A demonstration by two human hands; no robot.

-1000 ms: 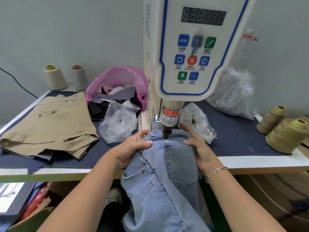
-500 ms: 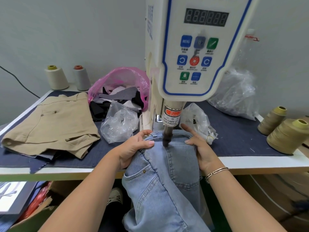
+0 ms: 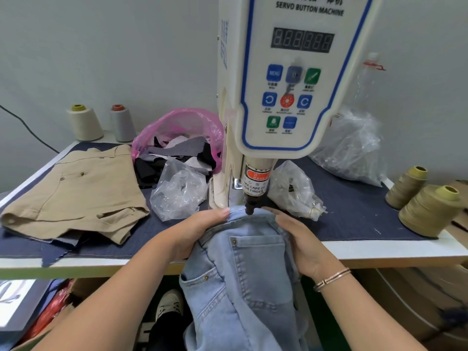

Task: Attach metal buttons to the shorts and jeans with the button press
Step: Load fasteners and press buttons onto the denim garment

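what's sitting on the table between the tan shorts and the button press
In the head view, a crumpled clear plastic bag lies between the tan shorts and the button press, with a pink bag of fabric scraps behind it.

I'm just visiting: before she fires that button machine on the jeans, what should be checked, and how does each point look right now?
1. Jeans waistband lies under the press head: ok.
2. Left hand grips the denim beside the head, fingertips close to it: not ok, too near for comfort.
3. Right hand holds the other side, fingertips also near the head: not ok.
4. Button loaded in the head: cannot tell, hidden.
5. Fabric flat where the head meets it: cannot tell, the waistband is bunched there.
6. Khaki shorts lie aside, clear of the press: ok.
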